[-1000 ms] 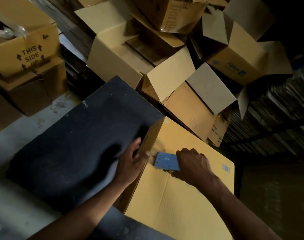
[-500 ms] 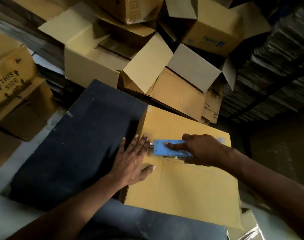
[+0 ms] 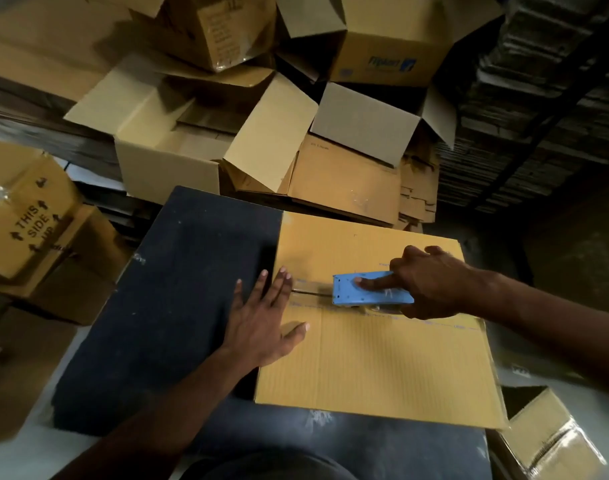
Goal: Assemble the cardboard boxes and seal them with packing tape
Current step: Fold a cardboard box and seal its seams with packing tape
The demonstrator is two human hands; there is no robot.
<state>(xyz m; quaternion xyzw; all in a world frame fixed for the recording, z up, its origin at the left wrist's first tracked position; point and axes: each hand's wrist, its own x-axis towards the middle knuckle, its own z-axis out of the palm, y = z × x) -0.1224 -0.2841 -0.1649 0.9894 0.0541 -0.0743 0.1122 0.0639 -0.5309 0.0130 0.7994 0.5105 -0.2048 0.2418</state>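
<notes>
A closed yellow cardboard box sits on a dark work surface, its top flaps meeting in a middle seam. My right hand grips a blue tape dispenser on that seam, index finger stretched along its top. A strip of clear tape runs from the dispenser toward the box's left edge. My left hand lies flat with spread fingers over the box's left edge, pressing the tape's end there.
Open and flattened cardboard boxes are heaped behind the work surface. A box marked "THIS SIDE UP" stands at the left. A small taped box lies at the lower right. Stacked flat cardboard fills the far right.
My right hand has pulled the dispenser rightward along the seam, laying tape. My left hand moved from gripping the box's left corner to lying flat on it.
</notes>
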